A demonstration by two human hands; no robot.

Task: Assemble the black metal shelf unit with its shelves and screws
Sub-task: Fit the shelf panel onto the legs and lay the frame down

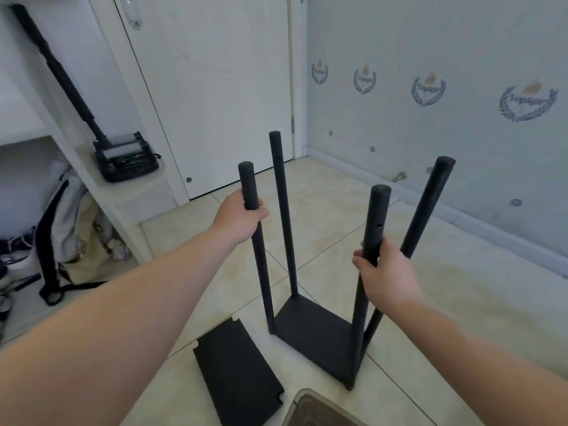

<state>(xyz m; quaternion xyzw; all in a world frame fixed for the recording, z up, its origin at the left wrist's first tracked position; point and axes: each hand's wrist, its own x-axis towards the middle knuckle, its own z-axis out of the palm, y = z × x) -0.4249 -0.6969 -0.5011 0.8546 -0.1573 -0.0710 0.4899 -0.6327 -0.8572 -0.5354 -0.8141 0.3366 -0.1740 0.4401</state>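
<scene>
Left hand (242,215) and right hand (384,272) each clamp a post (258,241) of the frame (313,330), bottom shelf fitted. Next likely: fit loose shelf (236,373) between the posts, aligned with the holes.

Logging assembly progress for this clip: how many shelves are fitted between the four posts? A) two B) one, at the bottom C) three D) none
B: one fitted shelf joins the posts at their feet; the loose shelf lies flat on the floor beside it.
</scene>
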